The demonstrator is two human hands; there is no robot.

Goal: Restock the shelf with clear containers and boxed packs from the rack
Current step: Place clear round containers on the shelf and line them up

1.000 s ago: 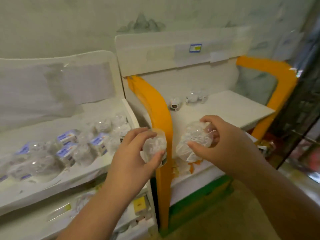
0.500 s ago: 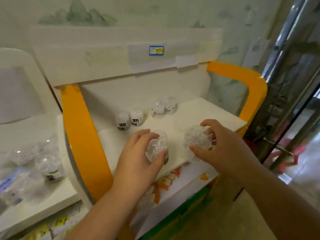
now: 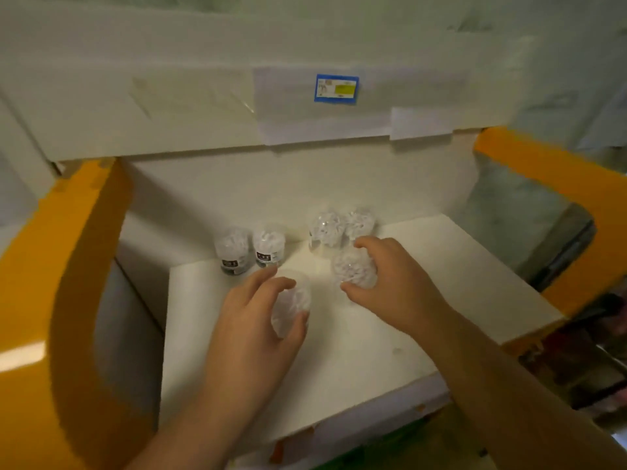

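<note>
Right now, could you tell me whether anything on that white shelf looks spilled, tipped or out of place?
Nothing stands out. Four containers stand upright at the back of the shelf, and each hand holds one more: left hand, right hand. No spills show.

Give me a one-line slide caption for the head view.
Left hand and right hand each grip a clear plastic container above the white shelf holding four more.

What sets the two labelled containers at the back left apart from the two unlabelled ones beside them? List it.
The two labelled containers carry dark labels near their bases; the two unlabelled containers show none. The labelled pair stands further left on the shelf, clear of both hands; the unlabelled pair sits just behind the right hand, which grips another container. Both pairs are clear, hold white contents, and stand against the back wall.
</note>
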